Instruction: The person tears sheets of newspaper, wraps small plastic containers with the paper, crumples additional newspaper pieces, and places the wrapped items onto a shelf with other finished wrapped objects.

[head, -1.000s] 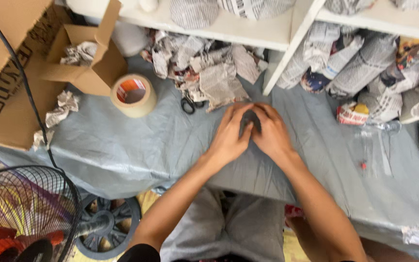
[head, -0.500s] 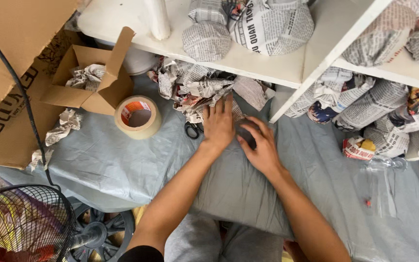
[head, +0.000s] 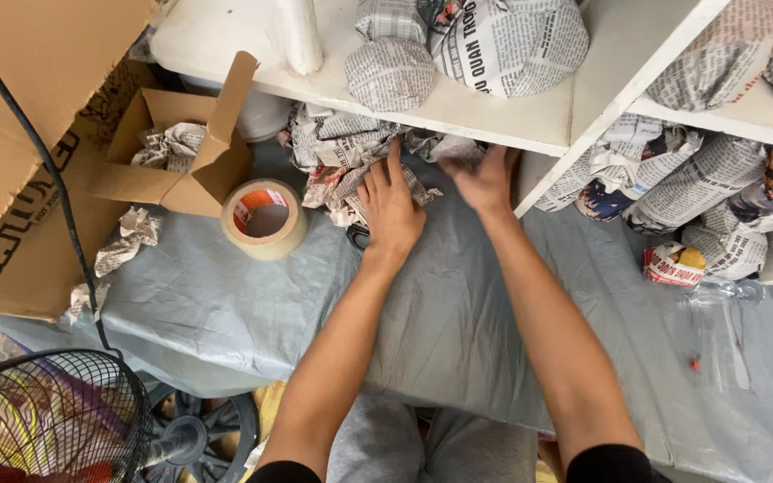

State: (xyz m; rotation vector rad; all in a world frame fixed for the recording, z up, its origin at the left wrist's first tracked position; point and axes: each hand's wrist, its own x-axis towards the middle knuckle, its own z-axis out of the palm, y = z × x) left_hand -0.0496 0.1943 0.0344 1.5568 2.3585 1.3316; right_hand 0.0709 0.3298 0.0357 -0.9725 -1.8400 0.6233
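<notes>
Fingers (head: 385, 179) of the left hand (head: 393, 210) are spread flat and pressed onto a heap of crumpled newspaper (head: 342, 156) that lies on the grey sheet (head: 458, 304) just under the white shelf (head: 458, 112); nothing is gripped. The right hand (head: 485, 179) is held open just beside it, fingers apart and blurred, raised toward the shelf's underside, and nothing is seen in it. A pair of black scissors (head: 359, 236) is half hidden at the left wrist. A tape roll (head: 265, 219) sits near on the left, beside an open cardboard box (head: 172, 156) with paper in it. Newspaper-wrapped bundles (head: 503, 40) are stacked on the shelf above and more are packed to the right.

Trouble is judged most likely from the scissors, which could be caught by the wrist because they are mostly covered. The loose paper could be torn if it is dragged while pinned, and the shelf edge could be struck by the right knuckles.
</notes>
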